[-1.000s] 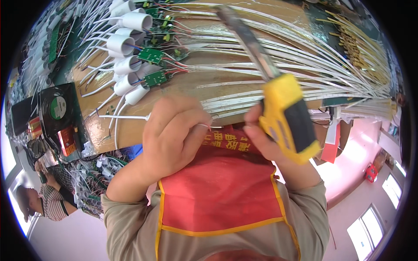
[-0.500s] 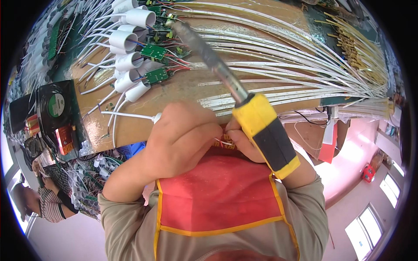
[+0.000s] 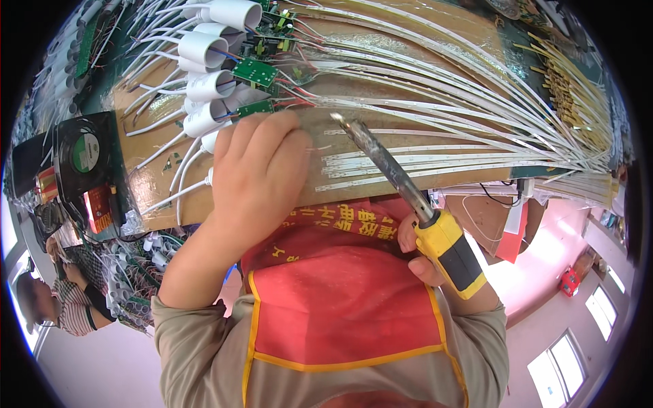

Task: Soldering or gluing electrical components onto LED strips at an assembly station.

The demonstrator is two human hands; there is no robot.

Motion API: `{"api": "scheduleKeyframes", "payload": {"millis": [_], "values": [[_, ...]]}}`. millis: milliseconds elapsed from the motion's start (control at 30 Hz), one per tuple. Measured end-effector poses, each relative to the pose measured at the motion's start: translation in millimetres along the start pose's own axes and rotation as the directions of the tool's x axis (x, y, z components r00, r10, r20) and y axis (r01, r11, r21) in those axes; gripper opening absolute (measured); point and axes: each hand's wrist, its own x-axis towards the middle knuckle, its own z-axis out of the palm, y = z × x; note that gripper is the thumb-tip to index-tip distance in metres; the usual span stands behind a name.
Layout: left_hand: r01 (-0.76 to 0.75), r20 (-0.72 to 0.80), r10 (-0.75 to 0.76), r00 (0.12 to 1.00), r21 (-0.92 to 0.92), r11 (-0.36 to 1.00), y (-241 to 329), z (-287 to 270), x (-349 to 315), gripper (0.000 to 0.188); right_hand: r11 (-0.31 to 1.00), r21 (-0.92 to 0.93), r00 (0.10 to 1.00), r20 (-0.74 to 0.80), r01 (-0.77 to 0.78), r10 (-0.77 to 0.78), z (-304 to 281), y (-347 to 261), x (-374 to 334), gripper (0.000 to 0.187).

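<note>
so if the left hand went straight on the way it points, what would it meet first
Probably the nearest green circuit board or its red wires, just beyond the left hand's knuckles; its height is unclear, so it might pass above them.

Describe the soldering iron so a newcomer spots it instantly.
Find the brown-topped workbench beyond the red apron. Near its front edge, right of centre, the right hand holds the soldering iron, tip pointing up and left. Its chunky yellow-and-black handle and dark, scorched-looking metal shaft set it apart from the thin white strips behind it.
</note>
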Motion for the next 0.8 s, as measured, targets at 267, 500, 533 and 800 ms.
{"api": "scheduleKeyframes", "payload": {"millis": [267,500,533,800], "values": [[-0.058,-0.027,0.059,0.998,0.027,0.998,-0.9,9.3,5.4,0.019,0.995,-0.035,0.994,-0.059,-0.093,0.091,-5.8,15.3,-28.9,0.042],[-0.035,-0.050,0.035,0.998,0.013,0.999,1.2,12.5,4.8,0.019,0.952,-0.289,0.991,0.046,-0.104,0.123,-12.1,31.0,-32.3,0.044],[-0.016,-0.054,0.015,0.998,-0.004,1.000,2.1,12.4,5.2,0.020,0.952,-0.282,0.990,0.040,-0.116,0.132,-11.6,30.9,-31.5,0.044],[0.007,-0.079,-0.007,0.997,-0.007,1.000,2.4,14.8,5.1,0.021,0.961,-0.212,0.983,0.010,-0.178,0.184,-7.1,33.2,-27.7,0.041]]}}
